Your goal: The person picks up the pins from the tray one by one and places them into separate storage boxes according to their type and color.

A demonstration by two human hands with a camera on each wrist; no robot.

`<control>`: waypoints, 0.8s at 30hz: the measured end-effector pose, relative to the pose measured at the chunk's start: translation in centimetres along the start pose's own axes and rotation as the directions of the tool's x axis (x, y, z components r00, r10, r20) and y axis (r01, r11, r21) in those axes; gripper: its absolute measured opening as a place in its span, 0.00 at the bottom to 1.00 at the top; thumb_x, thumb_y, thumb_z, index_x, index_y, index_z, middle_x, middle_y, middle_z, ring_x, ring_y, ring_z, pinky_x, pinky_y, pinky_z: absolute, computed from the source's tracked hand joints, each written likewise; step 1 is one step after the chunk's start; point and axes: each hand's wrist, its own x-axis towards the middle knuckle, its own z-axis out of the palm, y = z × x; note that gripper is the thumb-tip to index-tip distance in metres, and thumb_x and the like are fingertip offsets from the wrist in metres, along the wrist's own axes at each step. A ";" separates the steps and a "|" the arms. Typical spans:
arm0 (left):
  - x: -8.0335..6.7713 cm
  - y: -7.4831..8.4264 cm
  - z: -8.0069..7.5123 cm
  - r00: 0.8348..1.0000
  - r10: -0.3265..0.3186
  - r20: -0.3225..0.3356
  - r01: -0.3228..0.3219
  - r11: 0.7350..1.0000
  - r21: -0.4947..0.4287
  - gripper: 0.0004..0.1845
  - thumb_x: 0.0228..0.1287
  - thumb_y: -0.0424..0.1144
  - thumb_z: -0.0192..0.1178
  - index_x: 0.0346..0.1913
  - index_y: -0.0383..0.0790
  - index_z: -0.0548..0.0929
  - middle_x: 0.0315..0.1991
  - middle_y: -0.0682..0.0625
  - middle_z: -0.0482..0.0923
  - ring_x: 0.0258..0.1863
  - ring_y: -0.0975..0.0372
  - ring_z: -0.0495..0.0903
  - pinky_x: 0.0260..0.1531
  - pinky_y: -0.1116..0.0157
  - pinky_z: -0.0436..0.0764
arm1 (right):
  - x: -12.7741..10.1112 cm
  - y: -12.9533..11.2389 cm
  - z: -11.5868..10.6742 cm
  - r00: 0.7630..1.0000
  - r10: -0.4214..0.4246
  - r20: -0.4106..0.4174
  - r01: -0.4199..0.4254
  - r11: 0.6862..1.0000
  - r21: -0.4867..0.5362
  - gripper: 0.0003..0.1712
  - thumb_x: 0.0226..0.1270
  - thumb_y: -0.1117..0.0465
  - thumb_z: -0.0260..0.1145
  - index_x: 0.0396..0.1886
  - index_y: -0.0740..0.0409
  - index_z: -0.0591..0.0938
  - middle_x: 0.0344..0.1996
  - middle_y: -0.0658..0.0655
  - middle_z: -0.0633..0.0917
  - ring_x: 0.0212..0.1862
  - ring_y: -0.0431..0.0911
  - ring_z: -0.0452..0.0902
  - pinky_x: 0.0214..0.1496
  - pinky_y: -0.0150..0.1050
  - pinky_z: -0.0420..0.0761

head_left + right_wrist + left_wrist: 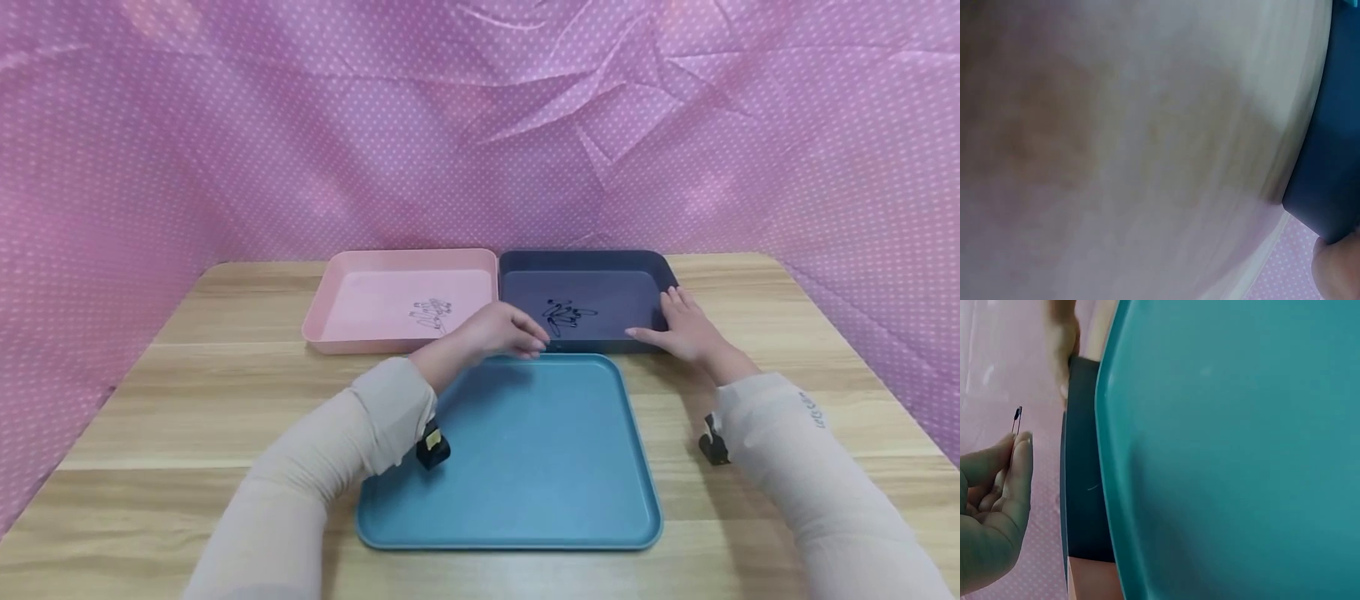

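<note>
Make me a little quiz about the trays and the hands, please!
1. True or false: the pink tray sits to the left of the dark navy tray.
2. Which tray is nearest the person? A) pink B) navy C) teal
3. What tiny thing does the left hand pinch at its fingertips?

Key
1. True; they stand side by side at the back of the wooden table.
2. C, the teal tray.
3. A small dark pin or clip; the left wrist view shows it. The right hand rests on the navy tray's right side.
</note>
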 end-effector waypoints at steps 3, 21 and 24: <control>1.2 0.3 0.0 0.999 0.001 -0.053 -0.003 0.999 -0.042 0.10 0.54 0.29 0.56 0.40 0.31 0.80 0.37 0.41 0.79 0.35 0.54 0.79 0.38 0.61 0.76 | -0.1 0.0 0.0 1.000 0.003 0.000 -0.003 1.000 0.005 0.58 0.54 0.32 0.48 0.62 0.76 0.40 0.62 0.73 0.37 0.63 0.59 0.24 0.60 0.55 0.35; 8.1 -0.3 1.9 0.947 -0.061 -0.315 0.029 0.994 -0.106 0.08 0.58 0.28 0.51 0.35 0.33 0.82 0.28 0.47 0.79 0.25 0.64 0.78 0.27 0.73 0.77 | 0.2 0.2 0.2 1.000 -0.007 -0.008 0.007 1.000 -0.008 0.57 0.55 0.32 0.47 0.62 0.76 0.40 0.62 0.73 0.37 0.63 0.59 0.24 0.61 0.54 0.34; 9.2 -0.3 2.5 0.930 -0.087 -0.356 0.042 0.990 -0.132 0.08 0.58 0.28 0.51 0.33 0.32 0.82 0.27 0.47 0.80 0.23 0.65 0.77 0.24 0.74 0.77 | 0.2 0.3 0.3 1.000 -0.009 -0.012 0.009 1.000 -0.007 0.57 0.55 0.33 0.48 0.62 0.76 0.40 0.62 0.73 0.37 0.63 0.59 0.24 0.61 0.55 0.34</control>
